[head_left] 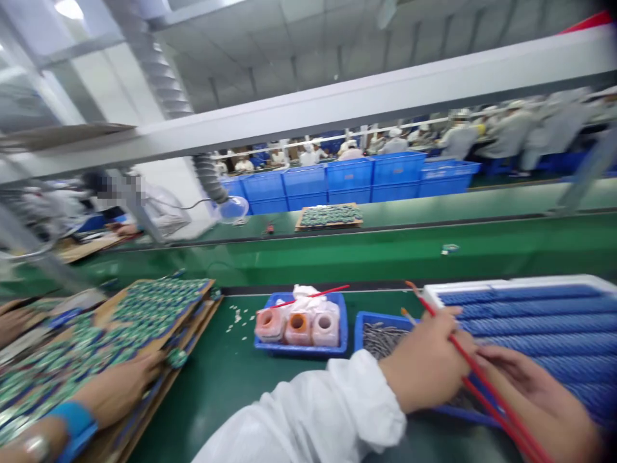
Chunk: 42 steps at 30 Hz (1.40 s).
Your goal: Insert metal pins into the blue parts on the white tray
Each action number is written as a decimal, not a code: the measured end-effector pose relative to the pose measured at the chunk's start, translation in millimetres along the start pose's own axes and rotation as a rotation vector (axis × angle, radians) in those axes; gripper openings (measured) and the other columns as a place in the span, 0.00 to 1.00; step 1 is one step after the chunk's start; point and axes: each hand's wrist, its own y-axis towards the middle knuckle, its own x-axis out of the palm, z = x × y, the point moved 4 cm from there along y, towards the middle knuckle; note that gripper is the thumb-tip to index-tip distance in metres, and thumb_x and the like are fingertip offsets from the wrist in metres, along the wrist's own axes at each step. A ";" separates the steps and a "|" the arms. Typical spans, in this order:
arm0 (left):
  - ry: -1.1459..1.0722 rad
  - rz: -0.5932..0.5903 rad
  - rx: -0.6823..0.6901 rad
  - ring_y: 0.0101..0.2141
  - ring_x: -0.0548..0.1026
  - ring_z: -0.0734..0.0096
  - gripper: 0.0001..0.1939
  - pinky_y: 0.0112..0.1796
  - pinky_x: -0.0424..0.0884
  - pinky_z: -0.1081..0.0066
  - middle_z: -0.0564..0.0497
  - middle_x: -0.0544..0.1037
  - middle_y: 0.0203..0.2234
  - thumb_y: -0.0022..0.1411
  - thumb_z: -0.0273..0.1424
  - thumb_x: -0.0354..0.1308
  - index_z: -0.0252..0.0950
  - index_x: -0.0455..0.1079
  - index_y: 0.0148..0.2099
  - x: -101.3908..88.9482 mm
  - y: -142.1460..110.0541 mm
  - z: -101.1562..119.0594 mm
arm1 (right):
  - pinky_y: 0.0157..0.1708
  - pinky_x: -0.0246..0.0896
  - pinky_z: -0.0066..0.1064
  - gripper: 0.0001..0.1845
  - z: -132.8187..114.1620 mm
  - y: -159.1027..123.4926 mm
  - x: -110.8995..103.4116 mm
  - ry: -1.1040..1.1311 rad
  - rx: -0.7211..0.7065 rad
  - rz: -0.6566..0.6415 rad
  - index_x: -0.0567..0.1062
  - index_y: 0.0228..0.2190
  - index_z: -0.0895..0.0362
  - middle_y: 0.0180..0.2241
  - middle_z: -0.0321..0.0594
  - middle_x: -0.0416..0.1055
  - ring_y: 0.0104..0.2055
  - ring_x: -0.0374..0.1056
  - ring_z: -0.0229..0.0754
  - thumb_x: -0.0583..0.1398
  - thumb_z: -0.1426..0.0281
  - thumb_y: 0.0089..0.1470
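My left hand (pixel 427 363), in a white sleeve (pixel 308 415), grips several long red wires (pixel 475 363). My right hand (pixel 535 399) lies with spread fingers next to those wires, above a white foam tray of blue wire bundles (pixel 525 321). Just left of my left hand, a blue bin (pixel 380 337) holds dark metal pieces. Farther left, a blue tray (pixel 347 328) carries three orange-lined spools (pixel 297 328). A co-worker's hand (pixel 120 392), with a blue wristband, rests on green circuit boards (pixel 154 308) in a brown tray.
A green conveyor belt (pixel 337 257) runs across the view, with a tray of green boards (pixel 328 217) on its far side. Blue crates (pixel 349 180) and rows of white-clad workers stand beyond. A grey overhead beam (pixel 337 122) crosses above, and a small fan (pixel 234 209) sits at the belt.
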 end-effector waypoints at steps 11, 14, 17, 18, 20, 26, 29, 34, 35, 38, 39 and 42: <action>0.372 0.223 0.317 0.61 0.61 0.55 0.11 0.61 0.56 0.47 0.45 0.67 0.41 0.69 0.30 0.42 0.37 0.66 0.39 -37.3 -5.6 21.0 | 0.37 0.67 0.29 0.29 -2.2 4.5 -27.7 0.244 -0.185 -0.224 0.71 0.37 0.62 0.34 0.46 0.66 0.37 0.65 0.47 0.70 0.50 0.49; 0.561 0.206 0.390 0.59 0.65 0.58 0.13 0.59 0.62 0.53 0.46 0.68 0.38 0.70 0.29 0.41 0.37 0.67 0.38 -31.4 -6.1 18.1 | 0.42 0.66 0.30 0.25 -6.2 5.6 -33.4 0.211 -0.253 -0.222 0.70 0.38 0.61 0.37 0.45 0.65 0.41 0.65 0.47 0.68 0.54 0.51; 0.583 0.146 0.380 0.56 0.68 0.62 0.14 0.59 0.64 0.55 0.47 0.68 0.38 0.70 0.30 0.40 0.37 0.67 0.38 -23.6 -5.9 11.9 | 0.43 0.64 0.30 0.16 -7.0 6.7 -34.7 0.156 -0.321 -0.259 0.71 0.37 0.60 0.37 0.43 0.66 0.40 0.65 0.45 0.63 0.61 0.53; 0.572 0.132 0.366 0.56 0.68 0.62 0.14 0.59 0.64 0.55 0.47 0.68 0.39 0.70 0.30 0.40 0.38 0.67 0.39 -22.2 -6.0 10.2 | 0.43 0.63 0.31 0.14 -7.5 6.4 -33.4 0.128 -0.347 -0.282 0.72 0.37 0.61 0.37 0.43 0.67 0.40 0.65 0.45 0.62 0.63 0.52; 0.546 0.116 0.341 0.58 0.67 0.62 0.14 0.58 0.65 0.56 0.46 0.69 0.40 0.71 0.30 0.40 0.38 0.67 0.39 -21.3 -6.4 8.6 | 0.45 0.62 0.32 0.12 -10.9 4.7 -30.2 0.079 -0.407 -0.317 0.75 0.37 0.61 0.39 0.43 0.67 0.41 0.65 0.46 0.60 0.66 0.52; 0.471 0.034 0.295 0.60 0.65 0.61 0.12 0.59 0.64 0.57 0.44 0.68 0.48 0.70 0.31 0.43 0.38 0.67 0.41 -18.5 -8.8 12.4 | 0.42 0.65 0.30 0.12 -35.8 0.3 -27.4 0.086 -0.553 -0.334 0.73 0.45 0.59 0.43 0.42 0.66 0.43 0.65 0.44 0.59 0.67 0.61; 0.387 0.058 0.284 0.58 0.67 0.64 0.11 0.59 0.63 0.59 0.48 0.70 0.41 0.70 0.32 0.44 0.39 0.67 0.40 -17.5 -8.9 14.7 | 0.38 0.66 0.26 0.06 -46.2 -1.9 -26.5 0.059 -0.617 -0.335 0.73 0.39 0.59 0.39 0.40 0.66 0.38 0.66 0.41 0.60 0.70 0.61; 0.279 0.152 0.256 0.52 0.73 0.64 0.10 0.53 0.71 0.63 0.50 0.73 0.39 0.69 0.36 0.47 0.41 0.65 0.36 -17.5 -9.2 9.2 | 0.34 0.64 0.24 0.06 -54.8 -11.9 -23.8 -0.019 -0.781 -0.174 0.73 0.38 0.60 0.36 0.39 0.66 0.35 0.65 0.39 0.56 0.75 0.59; 0.267 0.172 0.257 0.52 0.74 0.64 0.10 0.53 0.71 0.62 0.50 0.74 0.39 0.68 0.37 0.48 0.41 0.65 0.36 -17.9 -9.8 8.1 | 0.36 0.64 0.25 0.06 -55.6 -14.0 -23.1 -0.032 -0.830 -0.137 0.73 0.37 0.60 0.36 0.39 0.66 0.36 0.65 0.40 0.56 0.75 0.60; 0.267 0.203 0.200 0.55 0.71 0.62 0.09 0.58 0.65 0.58 0.50 0.76 0.43 0.67 0.39 0.49 0.42 0.65 0.37 -20.0 -12.1 4.7 | 0.43 0.64 0.26 0.09 -57.4 -19.2 -22.7 -0.070 -0.985 -0.051 0.73 0.37 0.61 0.39 0.40 0.67 0.40 0.66 0.40 0.54 0.74 0.68; 0.282 0.180 0.171 0.57 0.70 0.61 0.09 0.59 0.63 0.58 0.50 0.75 0.46 0.67 0.40 0.49 0.42 0.65 0.38 -20.0 -12.6 3.6 | 0.44 0.65 0.26 0.11 -58.4 -20.9 -23.2 -0.097 -1.038 -0.025 0.74 0.37 0.62 0.40 0.41 0.67 0.41 0.67 0.41 0.53 0.74 0.71; 0.351 0.162 0.116 0.58 0.69 0.59 0.10 0.56 0.68 0.61 0.50 0.75 0.48 0.66 0.41 0.49 0.43 0.67 0.40 -23.2 -14.2 -0.1 | 0.42 0.68 0.26 0.18 -63.4 -26.8 -25.5 -0.213 -1.161 0.045 0.74 0.40 0.65 0.42 0.45 0.67 0.40 0.68 0.42 0.49 0.71 0.78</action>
